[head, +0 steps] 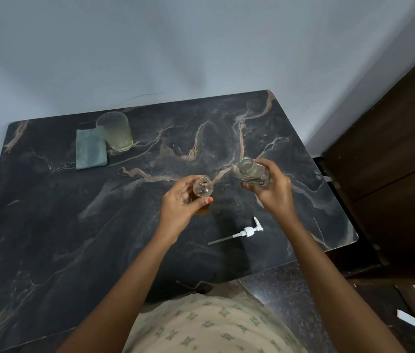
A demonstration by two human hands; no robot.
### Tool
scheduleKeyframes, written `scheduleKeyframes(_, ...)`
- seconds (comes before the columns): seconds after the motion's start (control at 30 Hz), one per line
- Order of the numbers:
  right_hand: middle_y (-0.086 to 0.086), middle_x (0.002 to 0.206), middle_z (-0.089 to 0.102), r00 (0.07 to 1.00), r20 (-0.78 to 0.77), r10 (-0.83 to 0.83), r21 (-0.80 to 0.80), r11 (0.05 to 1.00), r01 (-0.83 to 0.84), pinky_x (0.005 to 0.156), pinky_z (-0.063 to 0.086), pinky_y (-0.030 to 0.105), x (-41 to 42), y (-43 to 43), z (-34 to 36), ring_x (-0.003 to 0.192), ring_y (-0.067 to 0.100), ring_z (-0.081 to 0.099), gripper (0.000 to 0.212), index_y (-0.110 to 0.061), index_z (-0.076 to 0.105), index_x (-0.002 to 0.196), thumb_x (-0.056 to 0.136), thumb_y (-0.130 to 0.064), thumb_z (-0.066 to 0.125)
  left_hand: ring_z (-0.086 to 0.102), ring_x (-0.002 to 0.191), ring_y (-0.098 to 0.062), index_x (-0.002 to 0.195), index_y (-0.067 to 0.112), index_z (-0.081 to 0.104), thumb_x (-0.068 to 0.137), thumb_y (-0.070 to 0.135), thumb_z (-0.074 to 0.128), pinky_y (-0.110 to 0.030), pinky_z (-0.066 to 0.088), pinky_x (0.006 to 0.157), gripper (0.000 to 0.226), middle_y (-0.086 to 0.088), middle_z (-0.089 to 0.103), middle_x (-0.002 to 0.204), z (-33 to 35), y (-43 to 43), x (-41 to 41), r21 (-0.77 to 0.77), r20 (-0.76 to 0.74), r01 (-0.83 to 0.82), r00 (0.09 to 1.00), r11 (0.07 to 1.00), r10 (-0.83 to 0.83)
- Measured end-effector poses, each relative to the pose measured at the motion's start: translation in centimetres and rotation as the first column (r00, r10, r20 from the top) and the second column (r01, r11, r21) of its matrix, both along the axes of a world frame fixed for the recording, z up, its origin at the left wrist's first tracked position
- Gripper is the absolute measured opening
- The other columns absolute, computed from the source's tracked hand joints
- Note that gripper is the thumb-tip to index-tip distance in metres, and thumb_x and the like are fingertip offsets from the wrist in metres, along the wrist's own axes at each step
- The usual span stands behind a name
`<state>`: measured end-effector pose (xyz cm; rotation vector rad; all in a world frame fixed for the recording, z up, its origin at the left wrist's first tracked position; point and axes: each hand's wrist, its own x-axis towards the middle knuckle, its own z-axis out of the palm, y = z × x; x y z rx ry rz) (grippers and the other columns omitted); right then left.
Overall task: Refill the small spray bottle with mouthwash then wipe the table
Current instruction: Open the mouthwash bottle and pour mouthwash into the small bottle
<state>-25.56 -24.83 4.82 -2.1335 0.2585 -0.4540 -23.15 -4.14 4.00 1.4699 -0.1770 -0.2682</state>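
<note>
My left hand (179, 202) grips a small clear spray bottle (202, 188) with its neck open; amber liquid shows in its lower part. My right hand (274, 189) holds a larger clear mouthwash bottle (248, 171), uncapped and tilted with its mouth toward the small bottle, a short gap between them. Both are held over the dark marble table (74, 225). The white pump spray head (244, 233) with its long tube lies on the table in front of my right wrist. A folded blue-green cloth (90, 150) lies at the back left.
A frosted drinking glass (114, 131) stands beside the cloth, touching its right edge. A grey wall runs behind the table. A dark wooden cabinet (392, 174) stands close to the table's right edge.
</note>
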Motion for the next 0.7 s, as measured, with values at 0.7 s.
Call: scheduleKeyframes(0.7,-0.001,0.102,0.057,0.975,-0.192,0.114,0.316,0.948,-0.048,0.083,0.045,0.009,-0.4,-3.2,-5.0,0.09,-0.008,0.058,0.058,-0.009,0.048,0.107,0.062,0.023,0.066,0.062,0.095,0.002,0.103,0.022,0.056,0.069,-0.012,0.068,-0.009,0.045,0.081,0.05,0.005,0.064,0.103,-6.0,1.0,0.1,0.128,-0.106,0.045,0.994,0.991,-0.032)
